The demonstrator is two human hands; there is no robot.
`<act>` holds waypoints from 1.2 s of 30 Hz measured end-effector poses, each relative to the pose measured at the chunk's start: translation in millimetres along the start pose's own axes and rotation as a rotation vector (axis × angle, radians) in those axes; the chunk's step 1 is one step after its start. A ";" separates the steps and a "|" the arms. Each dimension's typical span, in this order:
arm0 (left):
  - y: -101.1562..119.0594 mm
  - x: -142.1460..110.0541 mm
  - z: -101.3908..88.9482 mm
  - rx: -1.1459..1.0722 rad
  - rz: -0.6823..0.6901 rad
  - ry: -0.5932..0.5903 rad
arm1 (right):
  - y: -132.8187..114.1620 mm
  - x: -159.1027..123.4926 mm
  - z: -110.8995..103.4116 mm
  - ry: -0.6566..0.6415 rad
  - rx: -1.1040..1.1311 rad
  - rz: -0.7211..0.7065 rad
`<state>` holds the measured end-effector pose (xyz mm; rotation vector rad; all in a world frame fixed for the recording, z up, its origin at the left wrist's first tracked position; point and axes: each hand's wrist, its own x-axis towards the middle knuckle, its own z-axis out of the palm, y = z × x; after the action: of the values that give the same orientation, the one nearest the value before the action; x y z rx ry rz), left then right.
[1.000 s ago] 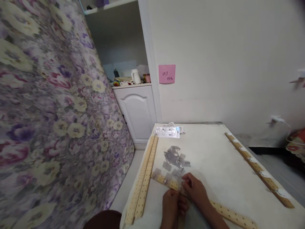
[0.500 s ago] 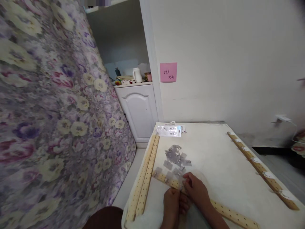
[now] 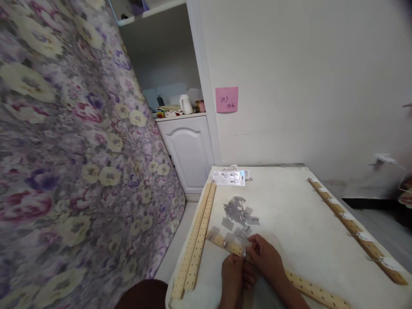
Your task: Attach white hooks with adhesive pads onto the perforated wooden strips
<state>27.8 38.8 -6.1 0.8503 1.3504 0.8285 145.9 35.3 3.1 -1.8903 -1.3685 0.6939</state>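
- From here I see the perforated strip lying slantwise on the desk, passing beneath both hands.
- The left hand is curled at its near edge; I can't tell whether the fingers grip it.
- The right hand has thumb and forefinger drawn together beside a small metal hook; what they pinch, I can't make out.
- The strip looks light and stiff, best held by its long edges; the see-through plates look thin and slippery.
- Two strips line the left edge; wider room lies rightward.
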 end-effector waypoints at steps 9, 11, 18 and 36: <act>2.9 -1.2 -1.7 0.015 -0.005 -0.005 | -5.2 -2.4 -2.7 0.003 -0.014 0.018; 3.2 -1.3 -1.7 0.019 -0.005 -0.004 | -6.1 -3.0 -2.9 -0.001 -0.022 0.020; -0.8 1.6 -0.6 0.025 0.015 0.016 | -5.7 -2.6 -2.5 -0.006 -0.026 0.017; -1.8 1.8 -0.5 0.037 0.029 0.019 | -5.1 -3.3 -1.0 0.000 -0.012 0.013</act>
<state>27.4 39.5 -8.5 0.8944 1.3763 0.8381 142.8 33.0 7.8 -1.9101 -1.3643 0.6938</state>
